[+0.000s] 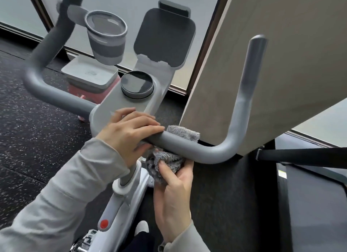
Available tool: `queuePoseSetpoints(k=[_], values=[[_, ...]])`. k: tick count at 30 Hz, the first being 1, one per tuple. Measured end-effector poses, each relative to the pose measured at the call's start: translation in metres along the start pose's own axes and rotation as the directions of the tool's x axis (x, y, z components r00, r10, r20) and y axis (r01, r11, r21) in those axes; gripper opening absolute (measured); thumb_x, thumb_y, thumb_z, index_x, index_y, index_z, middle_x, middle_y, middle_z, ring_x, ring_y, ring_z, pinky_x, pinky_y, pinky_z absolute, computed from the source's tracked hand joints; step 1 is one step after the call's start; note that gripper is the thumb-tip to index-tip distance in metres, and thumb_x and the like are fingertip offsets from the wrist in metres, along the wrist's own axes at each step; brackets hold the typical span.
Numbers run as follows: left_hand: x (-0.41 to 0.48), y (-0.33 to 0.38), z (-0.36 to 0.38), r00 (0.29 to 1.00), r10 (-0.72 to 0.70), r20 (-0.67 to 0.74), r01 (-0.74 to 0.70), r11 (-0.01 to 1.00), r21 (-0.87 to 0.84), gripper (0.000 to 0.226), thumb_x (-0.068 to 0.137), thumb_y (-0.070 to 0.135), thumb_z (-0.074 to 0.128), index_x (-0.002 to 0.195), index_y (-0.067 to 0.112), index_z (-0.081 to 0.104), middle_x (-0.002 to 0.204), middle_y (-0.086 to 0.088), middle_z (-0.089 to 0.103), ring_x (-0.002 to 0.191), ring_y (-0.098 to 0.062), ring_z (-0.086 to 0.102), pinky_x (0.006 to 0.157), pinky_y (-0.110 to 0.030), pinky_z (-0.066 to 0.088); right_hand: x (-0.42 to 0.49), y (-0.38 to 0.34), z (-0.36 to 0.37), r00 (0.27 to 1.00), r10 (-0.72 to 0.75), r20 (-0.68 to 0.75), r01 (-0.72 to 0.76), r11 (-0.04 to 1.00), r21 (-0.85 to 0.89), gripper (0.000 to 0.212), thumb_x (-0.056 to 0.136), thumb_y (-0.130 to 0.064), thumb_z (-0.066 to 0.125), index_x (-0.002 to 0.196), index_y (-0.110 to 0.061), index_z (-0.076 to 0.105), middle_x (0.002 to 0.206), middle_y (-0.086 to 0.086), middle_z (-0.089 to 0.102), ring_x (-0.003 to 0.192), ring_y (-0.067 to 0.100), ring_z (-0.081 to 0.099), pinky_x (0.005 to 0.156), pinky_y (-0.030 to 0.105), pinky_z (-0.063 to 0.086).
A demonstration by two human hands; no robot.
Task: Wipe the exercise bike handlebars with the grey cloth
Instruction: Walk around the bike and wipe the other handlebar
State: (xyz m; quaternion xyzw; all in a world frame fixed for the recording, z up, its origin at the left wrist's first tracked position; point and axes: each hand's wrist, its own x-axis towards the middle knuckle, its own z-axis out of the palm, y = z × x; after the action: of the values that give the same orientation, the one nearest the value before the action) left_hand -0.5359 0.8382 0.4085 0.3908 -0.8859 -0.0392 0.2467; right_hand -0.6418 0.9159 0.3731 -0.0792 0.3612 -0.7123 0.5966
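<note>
The grey handlebar (212, 152) of the exercise bike runs across the middle and bends up at both ends. My left hand (127, 135) rests over the bar beside the centre console, fingers laid across the top and thumb under it. The fluffy grey cloth (165, 163) is wrapped around the bar just right of that hand; one corner of the cloth sticks up behind the bar. My right hand (174, 188) grips the bunched cloth from below the bar, thumb pressed into it.
A round dark display (136, 84) sits on the console, with a tablet holder (165, 37) and a cup holder (106, 37) above it. A beige panel (272, 54) stands close behind the right handlebar. The white bike frame (120, 201) with a red knob is below. Speckled dark floor lies to the left.
</note>
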Motion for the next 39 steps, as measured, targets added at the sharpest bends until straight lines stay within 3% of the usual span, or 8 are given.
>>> queuePoseSetpoints(k=[10,17,20,29,31,33,36,39], values=[[-0.009,-0.017,-0.005,0.998,0.028,-0.050,-0.030,0.999,-0.030,0.033,0.073,0.014,0.050,0.093,0.004,0.074,0.105,-0.011,0.071,0.104,-0.035,0.062,0.087,-0.055,0.048,0.007,0.020,0.025,0.988,0.147,0.056,-0.154,0.976,0.152,0.053,0.085,0.024,0.039,0.126,-0.008,0.049,0.113,0.016,0.068,0.093,0.020,0.071,0.068,0.026,0.058],[-0.006,-0.010,-0.005,0.998,-0.019,-0.059,0.020,1.000,0.011,0.035,0.074,0.032,0.055,0.091,0.008,0.075,0.100,-0.006,0.072,0.101,-0.033,0.064,0.088,-0.050,0.048,0.000,0.000,-0.009,0.978,0.179,0.102,-0.176,0.984,-0.040,0.061,0.073,0.019,0.050,0.127,-0.008,0.054,0.120,0.017,0.066,0.103,0.025,0.066,0.088,0.033,0.053],[-0.003,-0.003,-0.004,0.997,-0.029,-0.066,0.031,0.999,0.028,0.036,0.072,0.037,0.056,0.089,0.012,0.076,0.097,-0.003,0.073,0.100,-0.031,0.064,0.090,-0.041,0.044,-0.015,-0.017,-0.043,0.972,0.201,0.121,-0.179,0.969,-0.172,0.066,0.062,0.015,0.052,0.118,-0.018,0.064,0.105,0.021,0.070,0.082,0.028,0.067,0.069,0.032,0.055],[0.003,0.009,0.007,1.000,-0.012,-0.019,0.012,1.000,-0.016,0.041,0.070,0.043,0.052,0.091,0.017,0.076,0.088,0.001,0.073,0.082,-0.021,0.070,0.092,-0.036,0.034,-0.037,-0.134,-0.090,0.958,-0.264,0.108,0.277,0.768,-0.577,0.063,0.055,0.004,0.053,0.107,-0.027,0.072,0.099,0.006,0.077,0.084,0.020,0.073,0.070,0.018,0.056],[0.002,0.008,0.007,0.999,-0.020,-0.027,0.019,1.000,-0.021,0.041,0.070,0.043,0.051,0.091,0.018,0.076,0.087,0.002,0.073,0.080,-0.020,0.070,0.092,-0.036,0.034,-0.024,-0.162,-0.074,0.917,-0.345,0.200,0.385,0.633,-0.672,0.060,0.063,0.002,0.053,0.112,-0.029,0.070,0.105,0.000,0.075,0.094,0.014,0.070,0.077,0.016,0.055],[0.001,0.009,0.008,0.999,-0.028,-0.033,0.027,0.999,-0.027,0.041,0.071,0.043,0.050,0.091,0.018,0.076,0.087,0.002,0.073,0.080,-0.019,0.070,0.092,-0.036,0.034,-0.005,-0.184,-0.051,0.873,-0.317,0.371,0.468,0.329,-0.820,0.057,0.072,-0.003,0.053,0.121,-0.031,0.063,0.117,-0.007,0.069,0.109,0.007,0.063,0.088,0.015,0.050],[0.000,0.008,0.009,0.999,-0.039,-0.037,0.038,0.999,-0.035,0.040,0.072,0.043,0.050,0.092,0.020,0.076,0.087,0.003,0.073,0.080,-0.019,0.070,0.092,-0.034,0.035,0.031,-0.197,-0.015,0.826,-0.133,0.548,0.525,-0.171,-0.834,0.058,0.075,-0.006,0.051,0.130,-0.022,0.056,0.128,-0.007,0.060,0.120,0.004,0.053,0.100,0.011,0.037],[-0.001,0.006,0.009,0.998,-0.038,-0.041,0.037,0.999,-0.037,0.038,0.072,0.042,0.051,0.092,0.021,0.075,0.088,0.004,0.073,0.079,-0.018,0.070,0.092,-0.034,0.035,0.056,-0.194,0.008,0.802,0.112,0.586,0.558,-0.490,-0.670,0.051,0.078,0.002,0.055,0.128,-0.011,0.056,0.123,0.001,0.057,0.124,0.018,0.047,0.104,0.016,0.028]])
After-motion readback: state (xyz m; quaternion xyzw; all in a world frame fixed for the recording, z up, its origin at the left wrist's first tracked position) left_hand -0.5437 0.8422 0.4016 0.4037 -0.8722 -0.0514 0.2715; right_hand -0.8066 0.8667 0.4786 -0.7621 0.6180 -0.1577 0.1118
